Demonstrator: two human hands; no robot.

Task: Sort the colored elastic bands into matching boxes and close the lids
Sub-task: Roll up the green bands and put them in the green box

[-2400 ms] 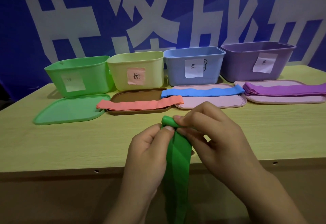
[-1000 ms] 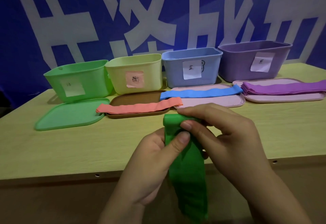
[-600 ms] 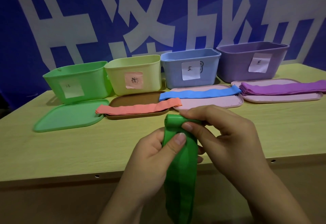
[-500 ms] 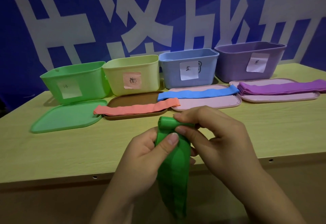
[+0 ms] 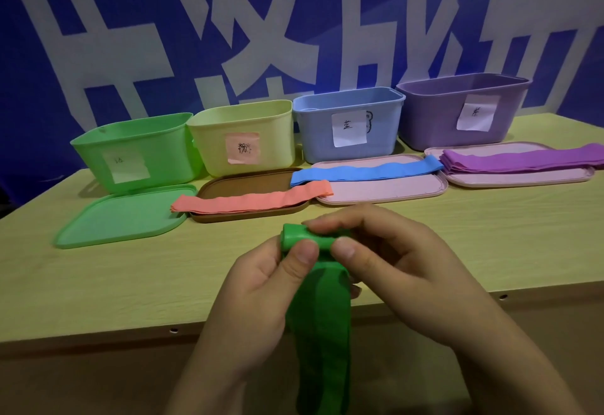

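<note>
Nearest the camera, a green band (image 5: 322, 323) is held over the near edge of the table (image 5: 98, 287), its top end wound into a tight roll and its long tail hanging below the tabletop. The left hand (image 5: 261, 297) is closed on the band, thumb pressed against the strip just under the roll. The right hand (image 5: 389, 267) is closed on the roll itself, thumb in front and fingers curled over the top.

The step in hand is judged to be rolling the band up before boxing. For a neat result, the tail should be kept taut and flat by the left thumb while the roll is turned by the right fingers; the edges should be kept aligned so the roll does not cone. The roll should stay pinched until it is set down, as elastic of this kind is likely to spring open.

Further back, a green lid (image 5: 121, 218) lies bare. A pink band (image 5: 251, 200) lies across a brown lid (image 5: 248, 186), a blue band (image 5: 366, 172) on a pale pink lid (image 5: 382, 191), and a purple band stack (image 5: 523, 160) on a second pale lid (image 5: 516, 179).

At the far edge, four open boxes stand in a row. The green box (image 5: 134, 150), at far left, is the matching destination. No band is seen inside any box; interiors are largely hidden.
</note>
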